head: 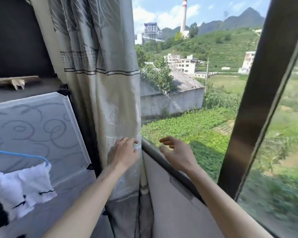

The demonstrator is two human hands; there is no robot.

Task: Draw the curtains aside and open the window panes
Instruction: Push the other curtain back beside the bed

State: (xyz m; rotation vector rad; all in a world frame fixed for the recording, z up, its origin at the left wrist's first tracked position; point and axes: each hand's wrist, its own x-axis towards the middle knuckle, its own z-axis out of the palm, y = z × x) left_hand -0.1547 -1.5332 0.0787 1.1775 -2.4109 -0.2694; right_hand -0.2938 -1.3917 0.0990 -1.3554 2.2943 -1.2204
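Note:
A pale patterned curtain (102,86) hangs bunched at the left side of the window. My left hand (123,152), with a ring on one finger, lies flat against the curtain's lower edge, fingers spread. My right hand (176,152) hovers open just above the window sill (162,158), holding nothing. A dark window pane frame (258,100) stands at the right, with glass to its right. Between curtain and frame the view outside is sharp and unglazed-looking.
A white plastic cabinet panel (35,134) with a swirl pattern stands left of the curtain. A blue hanger (24,154) with a white cloth (22,188) hangs at lower left. Torn cardboard (10,81) lies on the cabinet top. Fields and buildings lie outside.

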